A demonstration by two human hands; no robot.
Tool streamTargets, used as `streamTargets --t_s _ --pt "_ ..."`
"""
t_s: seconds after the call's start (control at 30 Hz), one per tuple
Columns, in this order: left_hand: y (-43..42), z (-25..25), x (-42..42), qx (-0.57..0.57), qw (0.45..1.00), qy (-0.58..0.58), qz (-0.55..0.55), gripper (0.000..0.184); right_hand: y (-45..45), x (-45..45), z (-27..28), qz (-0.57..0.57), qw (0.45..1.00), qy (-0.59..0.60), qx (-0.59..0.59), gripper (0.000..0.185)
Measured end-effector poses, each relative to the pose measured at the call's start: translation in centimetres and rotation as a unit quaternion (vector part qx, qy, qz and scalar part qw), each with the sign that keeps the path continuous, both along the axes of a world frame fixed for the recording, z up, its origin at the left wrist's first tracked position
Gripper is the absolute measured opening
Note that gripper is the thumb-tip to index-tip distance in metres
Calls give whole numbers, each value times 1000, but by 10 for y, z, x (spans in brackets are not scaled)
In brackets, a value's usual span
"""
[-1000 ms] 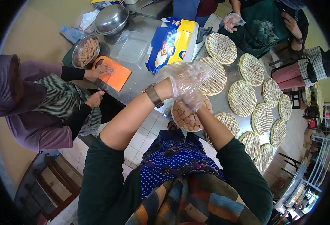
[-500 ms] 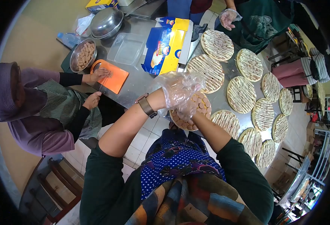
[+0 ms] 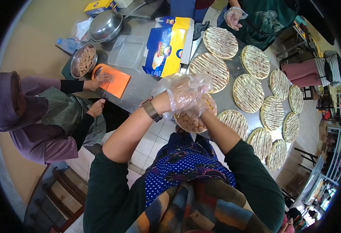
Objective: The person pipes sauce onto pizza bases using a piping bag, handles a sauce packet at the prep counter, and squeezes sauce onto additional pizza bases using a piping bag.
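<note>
My left hand, in a loose clear plastic glove, is held curled over the near edge of the metal table. My gloved right hand meets it from the right, its fingers mostly hidden behind the crinkled plastic. Whatever lies in either hand cannot be made out. Just below them is a round pizza base topped with round sausage slices, partly covered by my hands. Beside it stand several round pizzas striped with white sauce, the nearest being a striped pizza.
A blue and yellow box lies past my hands, next to a clear plastic tub. At left, a co-worker holds a knife on an orange cutting board, near a bowl of sausages. Another person's gloved hand is across the table.
My right hand has risen from the sausage-topped pizza toward my left hand, uncovering more slices. The co-worker's hands have shifted slightly at the orange board.
</note>
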State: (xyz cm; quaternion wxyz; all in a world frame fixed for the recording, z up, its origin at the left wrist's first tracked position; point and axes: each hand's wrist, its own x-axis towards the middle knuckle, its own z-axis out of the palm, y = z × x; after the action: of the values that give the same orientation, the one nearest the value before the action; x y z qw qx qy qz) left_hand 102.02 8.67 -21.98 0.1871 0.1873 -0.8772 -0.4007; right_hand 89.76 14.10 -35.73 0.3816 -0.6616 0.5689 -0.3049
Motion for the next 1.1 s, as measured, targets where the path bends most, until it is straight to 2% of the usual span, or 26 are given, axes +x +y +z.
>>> streamTargets --t_s 0.03,0.07,0.17,0.2,0.23,0.33,0.4,0.47,0.5,0.57,0.6,0.63,0.7,0.73,0.77,0.83,0.97,1.0,1.07,1.1 --pt "-3 -6 -5 -90 991 93 -11 38 -16 -17 1 -3 1000 -1 -18 27" --pt "-11 -20 -15 -23 999 -9 35 37 -28 -30 4 -5 1000 -2 -30 27" --pt "-7 -1 -23 -13 998 -29 61 35 -37 -42 12 2 999 2 -37 26" --pt "-3 7 -21 -77 992 -94 33 35 -26 -34 12 7 1000 6 -29 26" --pt "-1 6 -19 -76 992 -94 32 35 -12 -21 12 8 1000 9 -15 26" --pt "3 -9 -7 19 999 -42 12 35 36 20 13 9 999 15 27 26" --pt "5 -19 0 83 997 -9 -1 35 34 19 6 1 1000 2 28 26" --pt "8 -3 -5 -61 996 53 -31 35 0 -9 3 -13 1000 10 3 26" --pt "6 5 -13 -61 996 52 -30 35 -16 -25 5 -19 1000 8 -8 26" --pt "-4 13 -24 73 992 -82 58 34 -34 -45 14 -24 1000 2 -17 26" --pt "-4 14 -24 4 996 -84 26 33 -35 -49 17 -25 1000 3 -19 26" --pt "-4 8 -22 3 996 -83 25 33 -29 -45 18 -20 1000 7 -17 26" --pt "4 -11 -12 -120 993 -9 -11 34 -2 -24 18 -11 1000 21 -4 25" --pt "11 6 -10 -42 998 42 -31 33 17 -8 18 -9 999 30 9 25" --pt "10 4 -11 -42 998 42 -31 33 32 5 17 -6 999 30 18 25" --pt "5 -4 -13 -82 995 40 -34 33 45 15 14 -6 1000 14 24 25" --pt "-5 -19 -18 -160 986 36 -40 33 -2 -30 18 -13 1000 11 5 25" --pt "-6 11 -23 -71 995 -65 -38 33 -9 -40 25 -10 1000 7 5 25" --pt "0 11 -23 -40 997 -43 -41 34 -12 -44 34 -1 1000 9 10 25" --pt "-2 -2 -19 -169 984 -15 -59 34 -7 -42 24 3 1000 24 8 25"
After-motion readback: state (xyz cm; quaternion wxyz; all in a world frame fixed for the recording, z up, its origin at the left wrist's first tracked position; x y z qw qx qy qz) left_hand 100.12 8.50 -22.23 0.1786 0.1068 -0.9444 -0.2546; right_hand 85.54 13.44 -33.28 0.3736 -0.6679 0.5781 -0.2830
